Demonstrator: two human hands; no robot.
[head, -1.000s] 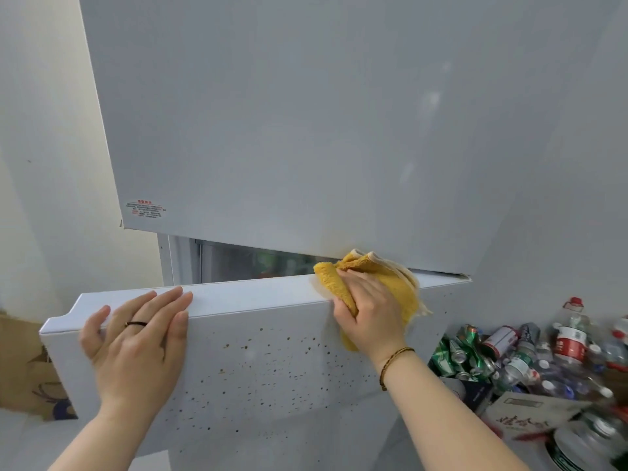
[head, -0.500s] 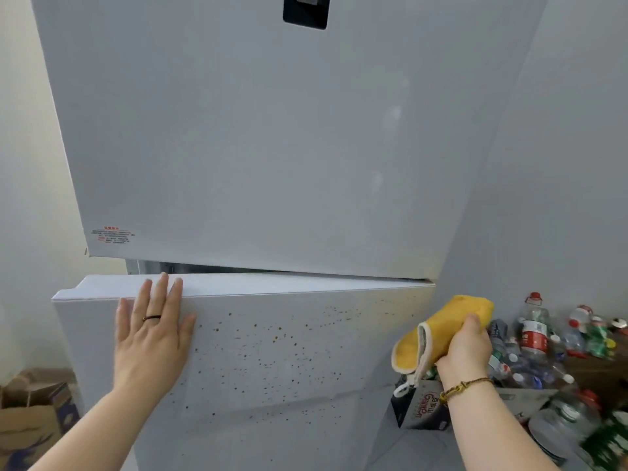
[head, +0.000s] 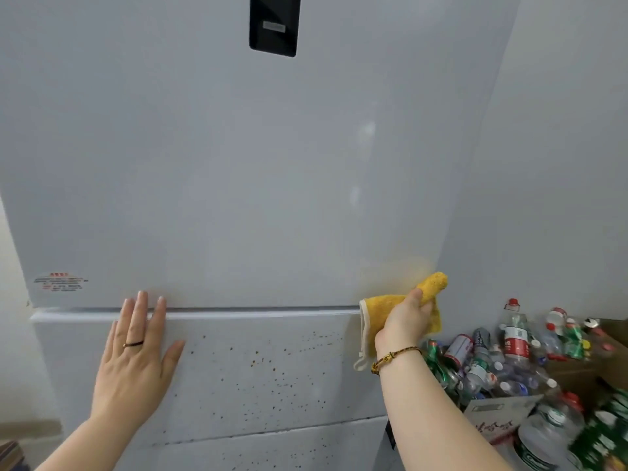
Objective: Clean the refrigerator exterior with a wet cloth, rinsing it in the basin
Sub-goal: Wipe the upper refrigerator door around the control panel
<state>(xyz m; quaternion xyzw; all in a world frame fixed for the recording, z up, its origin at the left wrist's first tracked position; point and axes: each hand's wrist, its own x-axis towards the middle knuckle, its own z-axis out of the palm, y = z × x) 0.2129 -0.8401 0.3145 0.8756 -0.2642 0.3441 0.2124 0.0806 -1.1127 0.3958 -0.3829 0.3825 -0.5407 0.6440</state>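
At seven o'clock, left hand (head: 136, 355) lies spread flat on the lower door (head: 272, 396) of the refrigerator (head: 221, 164). Right hand (head: 404, 321), four o'clock, grips yellow cloth (head: 431, 287), bunched beside the door's right edge. Judged: wiping step in hand; next, cloth must press onto the specks (head: 253, 362). Basin not seen.

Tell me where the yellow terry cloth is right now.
Head view, right of centre: the yellow terry cloth is gripped in the right hand at the right edge of the grey refrigerator, beside the seam above its speckled lower door.

Single head view, close, facing refrigerator (head: 238, 164) front, angled slightly downward
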